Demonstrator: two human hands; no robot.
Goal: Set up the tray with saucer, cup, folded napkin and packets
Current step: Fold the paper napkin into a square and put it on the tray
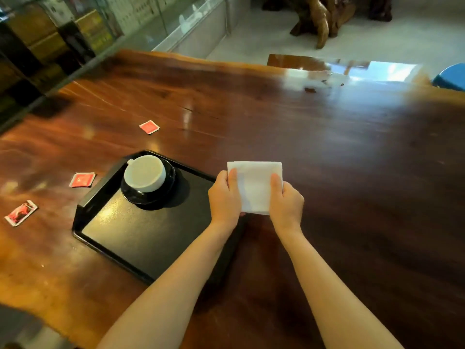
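A black tray [141, 238] lies on the wooden table. In its far corner stands a white cup [144, 173] on a black saucer [141, 199]. A white napkin [254, 183], folded into a square, is held just right of the tray's far right corner. My left hand [224, 196] grips its left edge and my right hand [285, 201] grips its right edge, thumbs on top. Three red packets lie on the table left of the tray: one far [149, 126], one beside the tray [82, 179], one nearer the left edge [21, 213].
The dark wooden table [352, 172] stretches wide to the right and back. A glass display counter [176, 26] runs along the far left. A carved wooden piece [324, 18] stands on the floor beyond, and a blue seat [450, 76] shows at the right edge.
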